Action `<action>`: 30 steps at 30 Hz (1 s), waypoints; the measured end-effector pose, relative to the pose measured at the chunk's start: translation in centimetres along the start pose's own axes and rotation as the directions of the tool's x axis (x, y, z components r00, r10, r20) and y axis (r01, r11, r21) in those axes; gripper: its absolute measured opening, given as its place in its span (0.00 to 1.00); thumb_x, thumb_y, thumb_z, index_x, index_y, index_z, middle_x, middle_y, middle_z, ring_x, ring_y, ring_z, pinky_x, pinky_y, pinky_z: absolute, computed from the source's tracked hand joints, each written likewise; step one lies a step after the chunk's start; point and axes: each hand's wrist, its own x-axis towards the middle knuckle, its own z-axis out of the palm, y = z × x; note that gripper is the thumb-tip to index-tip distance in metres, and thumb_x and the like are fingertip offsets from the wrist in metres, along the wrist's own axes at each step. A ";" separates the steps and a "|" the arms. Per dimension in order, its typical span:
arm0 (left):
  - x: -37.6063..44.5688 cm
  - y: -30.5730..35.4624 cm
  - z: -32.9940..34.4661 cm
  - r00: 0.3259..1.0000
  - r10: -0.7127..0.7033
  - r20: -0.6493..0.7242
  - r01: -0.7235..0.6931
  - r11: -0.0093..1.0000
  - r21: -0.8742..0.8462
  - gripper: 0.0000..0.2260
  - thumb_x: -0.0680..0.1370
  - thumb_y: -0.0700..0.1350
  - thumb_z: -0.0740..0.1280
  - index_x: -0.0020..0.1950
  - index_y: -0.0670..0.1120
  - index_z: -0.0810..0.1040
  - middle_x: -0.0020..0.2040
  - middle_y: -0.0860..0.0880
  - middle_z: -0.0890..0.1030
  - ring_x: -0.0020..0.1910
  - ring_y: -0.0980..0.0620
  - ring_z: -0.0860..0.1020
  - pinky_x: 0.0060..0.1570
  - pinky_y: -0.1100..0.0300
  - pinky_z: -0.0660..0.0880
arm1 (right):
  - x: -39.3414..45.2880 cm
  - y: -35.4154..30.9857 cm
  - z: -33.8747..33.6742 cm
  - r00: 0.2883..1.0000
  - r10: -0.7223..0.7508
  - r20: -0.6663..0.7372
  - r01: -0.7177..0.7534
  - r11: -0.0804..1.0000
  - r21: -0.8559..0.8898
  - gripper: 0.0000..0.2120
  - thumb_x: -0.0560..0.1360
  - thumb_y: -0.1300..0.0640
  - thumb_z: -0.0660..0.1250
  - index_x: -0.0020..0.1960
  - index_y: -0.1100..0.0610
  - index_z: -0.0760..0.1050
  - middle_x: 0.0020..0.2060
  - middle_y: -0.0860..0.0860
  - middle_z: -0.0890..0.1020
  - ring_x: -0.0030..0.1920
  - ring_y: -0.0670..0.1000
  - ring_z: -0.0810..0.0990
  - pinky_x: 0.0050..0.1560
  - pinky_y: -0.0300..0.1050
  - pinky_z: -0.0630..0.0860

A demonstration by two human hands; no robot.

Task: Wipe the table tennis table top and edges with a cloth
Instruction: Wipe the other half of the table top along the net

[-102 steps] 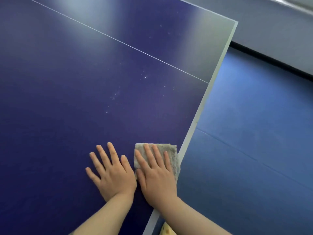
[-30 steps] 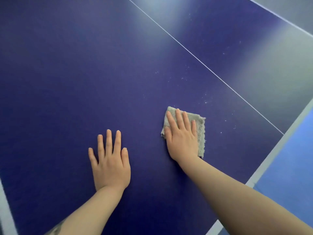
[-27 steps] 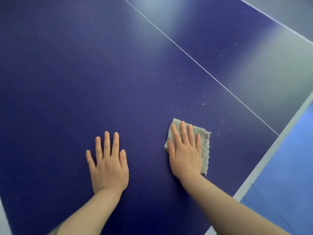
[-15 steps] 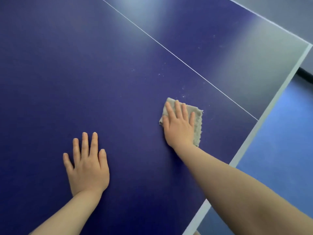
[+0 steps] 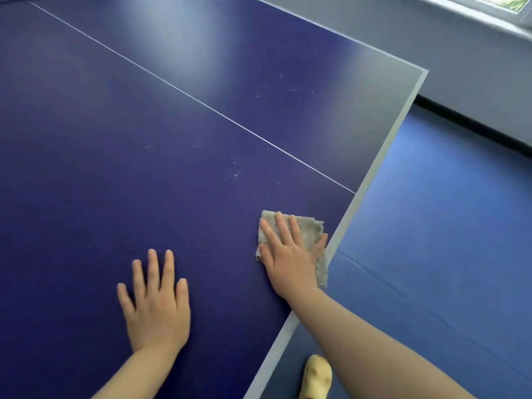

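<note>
Blue sports flooring (image 5: 431, 254) lies below and to the right of the hands, and on it, nearest the camera beside the right forearm, sits a yellowish shape (image 5: 315, 377), possibly a shoe, though too little shows to tell. On the dark blue worktop (image 5: 86, 168), the left hand (image 5: 155, 306) rests flat, fingers straight and slightly spread, holding nothing. To its right, well apart, the right hand (image 5: 290, 254) presses flat, fingers extended, on a folded grey cloth (image 5: 309, 228). This cloth lies at the pale edge band (image 5: 383, 156), its right side overhanging. Beyond the right hand's fingertips, pale specks (image 5: 234, 171) dot the surface, then a thin white centre line (image 5: 201, 102). Farthest off, a grey wall (image 5: 431, 38) rises.
</note>
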 end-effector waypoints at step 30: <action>0.2 14.3 3.1 0.969 -0.242 -0.060 0.242 0.970 0.001 0.27 0.82 0.56 0.44 0.79 0.54 0.41 0.80 0.50 0.43 0.79 0.48 0.41 0.75 0.41 0.44 | 5.0 3.3 -2.0 0.781 -0.601 0.173 0.593 0.799 0.101 0.25 0.84 0.43 0.43 0.80 0.41 0.44 0.80 0.44 0.42 0.79 0.48 0.35 0.76 0.55 0.39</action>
